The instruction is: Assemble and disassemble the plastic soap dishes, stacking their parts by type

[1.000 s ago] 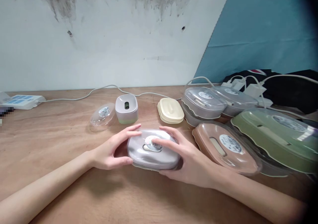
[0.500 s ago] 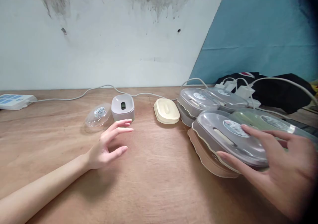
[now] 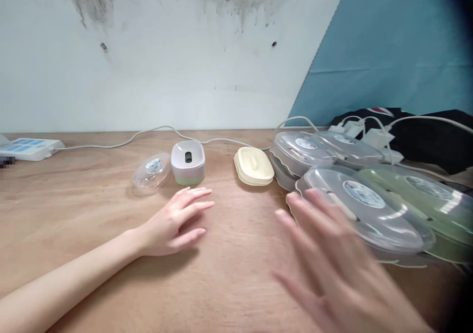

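My left hand (image 3: 177,224) hovers over the wooden table with its fingers apart and nothing in it. Just beyond its fingertips stands a lilac box with a green base and a slot in its top (image 3: 188,163). A clear lid with a round sticker (image 3: 152,173) lies left of that box. My right hand (image 3: 325,249), smeared by motion, has its fingers spread and holds nothing. It partly hides a large grey container with a clear lid (image 3: 364,200). A small stack of cream-coloured lids (image 3: 254,166) sits between the box and the containers.
More clear-lidded containers, a grey one (image 3: 305,150) and a green one (image 3: 432,200), crowd the right side. A power strip (image 3: 33,148) lies at the far left, its white cable (image 3: 162,127) running along the wall. White plugs (image 3: 375,138) and black cloth (image 3: 436,136) are behind the containers.
My right hand has come off the large grey container and moved left, toward the middle of the table. My left hand has shifted slightly right and nearer. The view has turned a little left.
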